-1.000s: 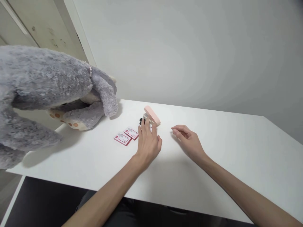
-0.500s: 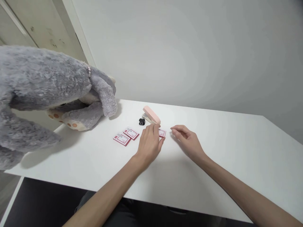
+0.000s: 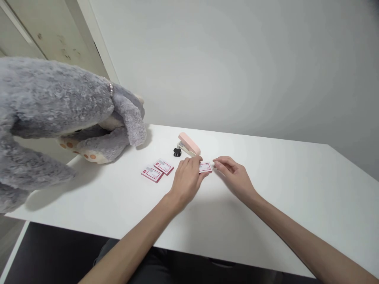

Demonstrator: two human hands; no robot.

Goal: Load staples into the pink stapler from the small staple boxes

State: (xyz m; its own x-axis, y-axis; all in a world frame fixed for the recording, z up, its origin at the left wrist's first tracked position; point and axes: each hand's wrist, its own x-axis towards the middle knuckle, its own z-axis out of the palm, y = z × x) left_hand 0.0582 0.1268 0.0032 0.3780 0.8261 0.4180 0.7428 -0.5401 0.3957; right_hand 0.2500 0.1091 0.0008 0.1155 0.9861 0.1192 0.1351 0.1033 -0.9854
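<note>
My left hand (image 3: 186, 177) has its thumb and fingers closed on a small flat red-and-white staple box (image 3: 205, 167), whose right part sticks out past the fingertips. Just right of that box is my right hand (image 3: 233, 171), thumb and index finger pinched together; whatever is between them, if anything, is too small to make out. A pink stapler (image 3: 189, 144) lies tilted open beyond my left hand. Beside it sits a black clip-like piece (image 3: 177, 152). Two more red-and-white boxes, a nearer one (image 3: 152, 173) and a farther one (image 3: 164, 166), lie left of my left hand.
A large grey plush toy (image 3: 53, 98) leans over the left end of the white table (image 3: 266, 221). The grey wall (image 3: 222, 71) rises behind the table's back edge. Its front edge runs below my forearms.
My left hand closed on the staple box, uncovering the stapler and black piece, and the box has slid right toward my right hand. The right hand has stayed almost still.
</note>
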